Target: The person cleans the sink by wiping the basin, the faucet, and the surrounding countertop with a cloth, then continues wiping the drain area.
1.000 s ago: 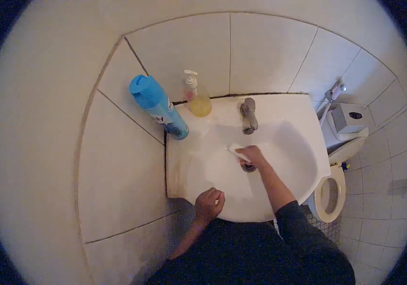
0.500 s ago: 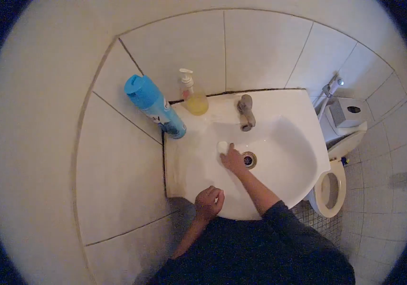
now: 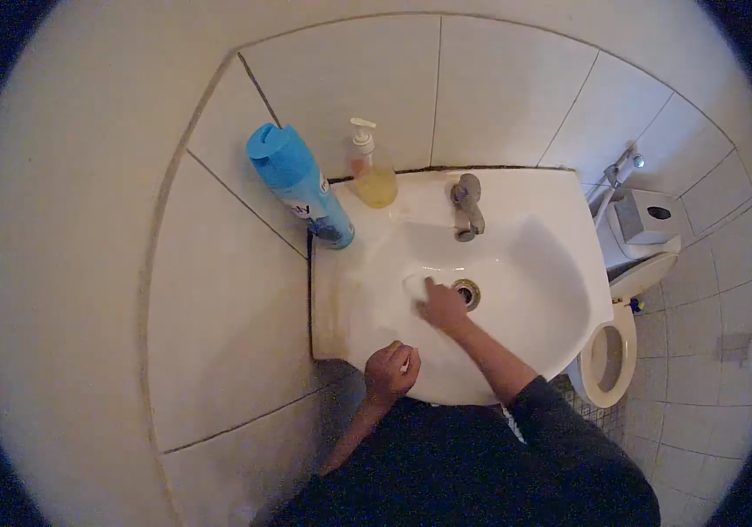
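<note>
In the white sink (image 3: 543, 290), my right hand (image 3: 442, 305) reaches into the basin, just left of the drain (image 3: 467, 295). Its fingers are partly spread, with one stretched out beside a small white object (image 3: 413, 285) that is hard to tell from the basin. My left hand (image 3: 392, 369) is curled at the sink's front left edge; a small pale bit shows at its fingers, too small to name. A grey faucet (image 3: 467, 208) stands behind the drain.
A blue spray can (image 3: 303, 186) and a pump bottle of yellow liquid (image 3: 375, 180) stand on the sink's back left corner. To the right are a toilet (image 3: 608, 360), a tissue box (image 3: 648, 217) and a hand sprayer (image 3: 626, 165). Tiled walls border the sink.
The view has shifted slightly. My right hand has drawn back a little from the white object toward the front of the basin. My left hand stays curled at the edge.
</note>
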{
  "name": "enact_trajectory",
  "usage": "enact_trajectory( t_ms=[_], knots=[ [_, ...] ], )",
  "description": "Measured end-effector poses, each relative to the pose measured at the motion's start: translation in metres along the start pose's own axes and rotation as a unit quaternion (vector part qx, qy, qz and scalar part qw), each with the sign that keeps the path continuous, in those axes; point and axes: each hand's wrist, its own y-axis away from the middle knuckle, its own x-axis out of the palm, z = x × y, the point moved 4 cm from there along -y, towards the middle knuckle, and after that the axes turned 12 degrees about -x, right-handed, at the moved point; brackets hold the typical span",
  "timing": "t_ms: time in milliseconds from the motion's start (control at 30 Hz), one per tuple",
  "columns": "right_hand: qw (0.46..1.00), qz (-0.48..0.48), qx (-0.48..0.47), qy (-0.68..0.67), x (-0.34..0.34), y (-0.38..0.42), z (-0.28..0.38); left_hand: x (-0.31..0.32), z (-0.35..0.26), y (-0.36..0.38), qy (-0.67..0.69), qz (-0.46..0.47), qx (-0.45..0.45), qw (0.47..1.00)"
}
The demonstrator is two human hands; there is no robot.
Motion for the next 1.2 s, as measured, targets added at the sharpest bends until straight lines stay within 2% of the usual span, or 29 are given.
enact_trajectory(
  t_ms=[33,67,100,167,233,267,300,367,400,433,500,533,567,633,667,700,767,800,833,900,933,1067,1133,1167,1200],
  knots=[
    [1.000,0.000,0.001,0.000,-0.004,0.003,-0.020,0.000,0.000,0.000,-0.002,0.011,-0.009,1.000],
    [0.999,-0.022,0.050,0.005,-0.011,0.006,-0.044,0.000,0.001,-0.001,-0.004,0.019,-0.018,1.000],
    [0.994,-0.043,0.098,0.009,-0.019,0.007,-0.053,-0.001,0.001,-0.001,-0.005,0.016,-0.021,1.000],
    [0.993,-0.052,0.105,0.027,-0.017,0.010,-0.047,0.000,0.000,0.000,-0.009,0.003,-0.031,0.999],
    [0.999,0.034,0.011,0.033,0.000,0.013,-0.005,0.002,0.001,0.001,-0.013,0.010,-0.024,1.000],
    [0.998,0.013,-0.043,0.054,-0.001,0.021,0.015,0.002,0.002,0.000,-0.019,0.015,-0.017,1.000],
    [0.997,0.012,-0.044,0.054,0.000,0.020,0.008,0.002,0.003,-0.001,-0.020,0.014,-0.016,1.000],
    [0.998,-0.017,-0.021,0.051,-0.001,0.021,-0.023,0.002,0.002,0.001,-0.028,0.018,-0.023,0.999],
    [0.997,-0.070,0.005,0.024,-0.015,0.020,-0.038,0.002,0.001,0.000,-0.027,0.017,-0.023,0.999],
    [0.997,-0.069,0.004,0.025,-0.016,0.017,-0.040,0.000,-0.001,-0.002,-0.022,0.018,-0.020,0.999],
    [0.994,-0.057,0.091,0.022,-0.015,0.015,-0.048,-0.001,-0.003,-0.002,-0.016,0.020,-0.013,1.000],
    [0.984,-0.142,-0.042,0.103,-0.008,0.016,-0.034,-0.001,-0.002,-0.002,-0.031,0.023,-0.020,0.999],
    [0.983,-0.144,-0.039,0.104,0.006,0.024,-0.034,0.000,-0.002,-0.001,-0.046,0.027,-0.027,0.998],
    [0.997,-0.005,-0.057,0.052,0.003,0.033,0.003,0.001,-0.001,-0.001,-0.060,0.030,-0.021,0.998],
    [0.999,0.010,-0.047,0.015,-0.003,0.028,-0.006,0.002,-0.001,0.000,-0.073,0.032,-0.017,0.997],
    [0.999,0.010,-0.048,0.015,-0.007,0.019,-0.014,0.002,-0.001,-0.001,-0.073,0.031,-0.018,0.997],
    [0.997,-0.065,0.028,0.041,-0.017,0.001,-0.033,0.001,-0.003,-0.001,-0.030,0.005,-0.007,1.000],
    [0.998,-0.017,0.061,0.024,-0.018,-0.006,-0.033,0.000,-0.002,-0.001,-0.033,0.003,-0.007,0.999],
    [0.998,-0.019,0.061,0.022,-0.013,-0.005,-0.024,0.000,-0.001,0.000,-0.042,0.014,-0.008,0.999],
    [0.998,-0.003,-0.043,0.039,0.001,0.005,0.000,0.002,-0.001,-0.001,-0.049,0.022,-0.007,0.999],
    [0.996,-0.034,-0.075,0.035,0.001,0.011,0.003,0.001,0.000,-0.002,-0.045,0.029,-0.011,0.999],
    [0.996,-0.025,-0.048,0.071,-0.012,-0.009,-0.014,0.001,-0.003,-0.001,-0.035,0.012,0.004,0.999],
    [1.000,-0.019,0.005,0.020,-0.011,-0.020,-0.011,0.002,-0.002,0.000,-0.040,0.009,0.009,0.999],
    [1.000,-0.020,0.005,0.020,-0.010,-0.017,-0.009,0.002,-0.002,-0.001,-0.041,0.006,0.017,0.999],
    [0.998,0.001,-0.042,0.048,-0.014,-0.008,0.000,0.002,-0.002,-0.002,-0.041,0.006,0.018,0.999]
  ],
)
